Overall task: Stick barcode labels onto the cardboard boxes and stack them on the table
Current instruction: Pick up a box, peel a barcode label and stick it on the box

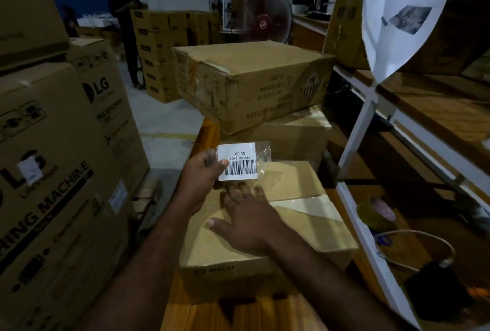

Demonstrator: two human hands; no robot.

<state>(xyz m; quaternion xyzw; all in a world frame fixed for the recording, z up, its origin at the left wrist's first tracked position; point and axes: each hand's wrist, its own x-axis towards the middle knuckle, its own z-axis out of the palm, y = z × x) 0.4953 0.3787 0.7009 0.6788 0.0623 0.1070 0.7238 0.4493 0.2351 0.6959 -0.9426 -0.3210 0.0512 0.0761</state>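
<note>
Nearest of all, the right hand [246, 220] lies flat, fingers spread, on top of the PICO carton [291, 182], which sits on the wooden table [238, 314]. Just above that carton's 11 o'clock corner, the left hand [200, 174] pinches the barcode label [238, 162] by its left edge, thumb on the face and fingers behind.

The label is a small white rectangle with black bars, a code line and "50/39", all reading upside down from here. It sits on a clear, crinkled film that juts out at its 3 o'clock side. It is probably feather-light, floppy and tacky once peeled, so it is best held by a bare margin and pressed down from one edge. The carton looks stiff, with a taped seam across its lid. It is likely a two-hand lift, gripped at opposite sides.

At 12 o'clock from it, a battered printed carton [252, 78] rests askew on a plainer one [291, 134]. LG washing-machine cartons [61, 171] stand at 9 o'clock. A white shelf rack [355, 129] runs along 3 o'clock, with a brown tape roll [376, 211] on its lower shelf. A pedestal fan [267, 17] stands far off at 12 o'clock, and another person [124, 12] at 11 o'clock.
</note>
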